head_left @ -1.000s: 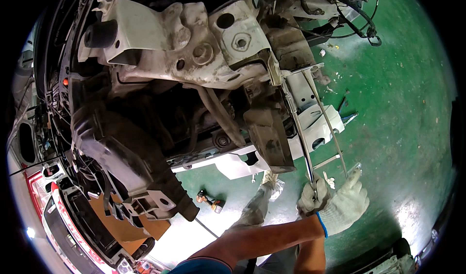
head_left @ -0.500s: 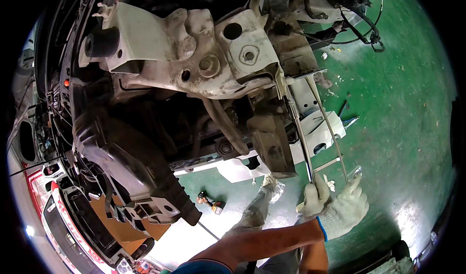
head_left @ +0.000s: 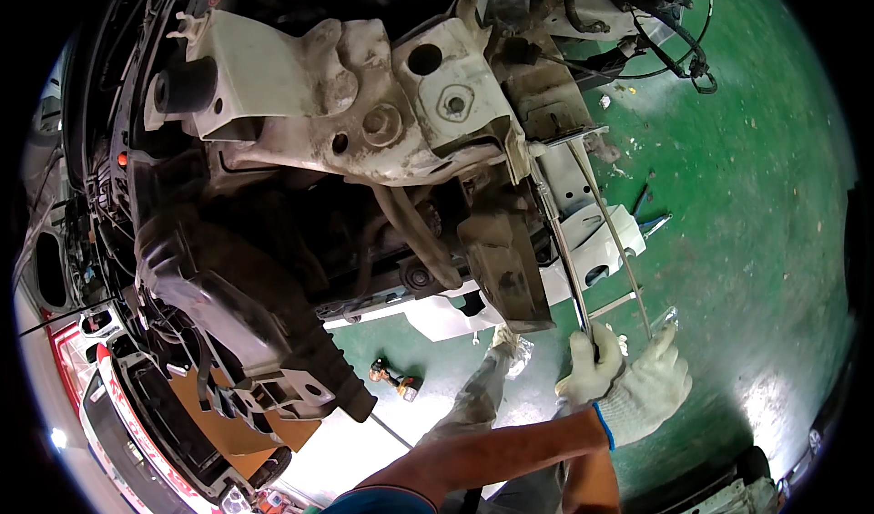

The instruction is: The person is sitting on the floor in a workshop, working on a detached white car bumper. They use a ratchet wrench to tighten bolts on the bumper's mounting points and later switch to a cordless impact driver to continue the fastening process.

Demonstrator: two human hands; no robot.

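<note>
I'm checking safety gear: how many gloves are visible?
2: one glove at the metal bar's lower end, one blue-cuffed glove farther right in the picture. Others may be hidden.

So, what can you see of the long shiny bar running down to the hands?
The shiny bar is long, straight and slim, silvery and apparently metal, with bright highlights along its lower stretch. It slants down and slightly right in the picture, from beside the right edge of the dirty white body part. Its lower end runs between the thumb and fingers of the gloved right hand, which hides part of it. Whether its upper end is fastened, I can't tell.
</note>
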